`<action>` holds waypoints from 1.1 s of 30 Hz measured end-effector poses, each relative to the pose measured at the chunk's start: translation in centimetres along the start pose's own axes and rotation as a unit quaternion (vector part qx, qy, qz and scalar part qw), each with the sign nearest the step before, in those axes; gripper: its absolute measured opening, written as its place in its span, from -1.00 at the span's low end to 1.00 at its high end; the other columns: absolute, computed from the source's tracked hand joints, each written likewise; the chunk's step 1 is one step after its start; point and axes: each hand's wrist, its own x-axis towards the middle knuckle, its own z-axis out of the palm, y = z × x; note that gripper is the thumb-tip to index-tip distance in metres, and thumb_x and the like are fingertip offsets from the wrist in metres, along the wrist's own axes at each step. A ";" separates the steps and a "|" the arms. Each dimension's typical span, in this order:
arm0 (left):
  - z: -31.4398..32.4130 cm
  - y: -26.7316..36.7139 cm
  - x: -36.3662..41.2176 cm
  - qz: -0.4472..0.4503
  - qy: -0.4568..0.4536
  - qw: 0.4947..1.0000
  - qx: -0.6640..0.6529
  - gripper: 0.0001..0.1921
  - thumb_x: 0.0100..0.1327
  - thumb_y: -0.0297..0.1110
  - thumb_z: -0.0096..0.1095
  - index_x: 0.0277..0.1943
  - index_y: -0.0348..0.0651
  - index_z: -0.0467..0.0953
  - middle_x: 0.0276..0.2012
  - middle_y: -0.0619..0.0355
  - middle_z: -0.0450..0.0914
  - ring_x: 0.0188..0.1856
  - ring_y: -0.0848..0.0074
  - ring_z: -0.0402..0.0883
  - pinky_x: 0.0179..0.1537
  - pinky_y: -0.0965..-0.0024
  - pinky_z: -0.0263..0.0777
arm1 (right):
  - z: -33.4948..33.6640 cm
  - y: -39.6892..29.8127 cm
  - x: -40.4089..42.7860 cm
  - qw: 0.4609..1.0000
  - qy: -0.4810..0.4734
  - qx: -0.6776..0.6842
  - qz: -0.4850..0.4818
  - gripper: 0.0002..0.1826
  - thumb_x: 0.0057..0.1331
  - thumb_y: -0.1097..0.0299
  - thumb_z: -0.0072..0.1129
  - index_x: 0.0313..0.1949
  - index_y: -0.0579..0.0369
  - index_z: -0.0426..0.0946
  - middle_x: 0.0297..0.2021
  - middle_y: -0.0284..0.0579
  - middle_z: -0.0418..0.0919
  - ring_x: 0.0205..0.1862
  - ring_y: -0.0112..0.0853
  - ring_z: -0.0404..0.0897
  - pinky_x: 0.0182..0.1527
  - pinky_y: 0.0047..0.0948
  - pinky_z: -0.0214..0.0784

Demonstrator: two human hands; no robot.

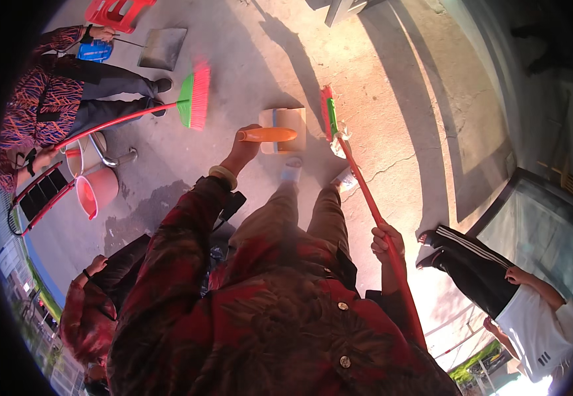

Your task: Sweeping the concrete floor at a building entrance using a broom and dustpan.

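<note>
My left hand [246, 146] grips the orange handle [271, 134] of a dustpan. Its pale pan [296, 143], crossed by a bluish band, is on or just above the concrete floor ahead of my feet. Around the long red shaft of a broom [365, 190], my right hand [388, 241] is closed at my right side. The green broom head [332, 115] has pinkish-red bristles, and a whitish wrap [340, 136] is tied where it joins the shaft. The head lies to the right of the dustpan, apart from it.
At left, another person [43, 104] holds a green-headed broom [187, 101] and a metal dustpan [163, 48]. Nearby are a pink bucket [99, 190], a red plastic stool [118, 12] and a wet patch [142, 213]. Other people are at right [529, 312] and lower left [88, 317], near a glass-sided case [539, 232] at right.
</note>
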 end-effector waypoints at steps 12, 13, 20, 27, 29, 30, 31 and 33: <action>-3.0 1.9 0.8 -0.114 0.099 0.987 0.048 -0.95 0.06 -0.57 0.09 -0.37 -0.26 0.44 -0.46 0.24 0.49 -0.39 0.66 0.42 -0.34 0.56 0.31 | 14.9 -11.9 4.3 0.854 0.135 -0.485 -0.129 -0.42 0.08 0.56 -0.19 0.16 0.12 0.06 -0.73 -0.30 0.28 -0.90 -0.60 0.20 -0.87 -0.67 0.09; -3.4 1.1 0.9 -0.127 0.109 0.986 0.025 -0.93 0.06 -0.56 0.10 -0.35 -0.26 0.45 -0.44 0.23 0.50 -0.37 0.65 0.43 -0.32 0.55 0.32 | 15.5 -13.5 5.4 0.846 0.137 -0.498 -0.130 -0.47 0.10 0.54 -0.19 0.13 0.13 0.10 -0.72 -0.30 0.28 -0.89 -0.61 0.23 -0.86 -0.67 0.12; -2.5 1.9 2.5 -0.081 0.161 0.981 0.066 -0.97 0.07 -0.48 0.05 -0.41 -0.21 0.40 -0.58 0.29 0.37 -0.54 0.65 0.32 -0.50 0.54 0.23 | 12.1 -8.5 10.0 0.948 0.081 -0.309 0.010 -0.57 0.14 0.47 -0.15 0.04 0.03 0.14 -0.71 -0.30 0.28 -0.87 -0.56 0.24 -0.82 -0.62 0.12; -3.8 1.1 3.0 -0.118 0.172 0.976 0.056 -0.94 0.07 -0.57 0.10 -0.36 -0.25 0.46 -0.44 0.25 0.50 -0.39 0.63 0.43 -0.33 0.54 0.32 | 13.2 -3.3 4.6 0.988 0.014 -0.143 0.055 -0.46 0.17 0.52 -0.27 0.18 0.02 -0.02 -0.68 -0.25 0.25 -0.88 -0.52 0.23 -0.78 -0.58 0.14; -5.6 -1.1 2.4 -0.059 0.154 0.985 -0.043 -0.96 0.07 -0.57 0.09 -0.38 -0.26 0.45 -0.47 0.25 0.49 -0.40 0.64 0.43 -0.35 0.54 0.31 | 12.7 -4.9 4.3 0.982 0.029 -0.186 0.019 -0.45 0.17 0.52 -0.28 0.19 0.03 -0.06 -0.67 -0.26 0.25 -0.87 -0.53 0.25 -0.81 -0.60 0.15; -4.9 -0.1 3.2 -0.061 0.145 0.986 -0.051 -0.96 0.07 -0.57 0.09 -0.38 -0.26 0.45 -0.47 0.25 0.49 -0.40 0.64 0.43 -0.35 0.54 0.31 | 12.8 -6.0 3.6 0.970 0.061 -0.234 -0.017 -0.45 0.17 0.52 -0.28 0.19 0.03 -0.06 -0.68 -0.27 0.25 -0.87 -0.54 0.25 -0.81 -0.61 0.14; -4.6 2.3 3.4 -0.075 0.145 0.987 0.006 -0.96 0.07 -0.56 0.09 -0.38 -0.27 0.45 -0.48 0.24 0.49 -0.41 0.63 0.43 -0.36 0.54 0.30 | 12.6 -7.0 3.3 0.955 0.087 -0.281 -0.044 -0.44 0.17 0.52 -0.28 0.19 0.03 -0.06 -0.68 -0.27 0.25 -0.87 -0.55 0.25 -0.82 -0.62 0.13; -5.5 3.6 2.9 -0.093 0.154 0.981 0.070 -0.97 0.07 -0.56 0.09 -0.39 -0.28 0.44 -0.49 0.23 0.49 -0.42 0.61 0.43 -0.37 0.54 0.30 | 12.6 -8.5 2.8 0.942 0.132 -0.300 -0.071 -0.48 0.21 0.48 -0.32 0.19 0.02 -0.07 -0.67 -0.27 0.26 -0.87 -0.55 0.24 -0.80 -0.62 0.16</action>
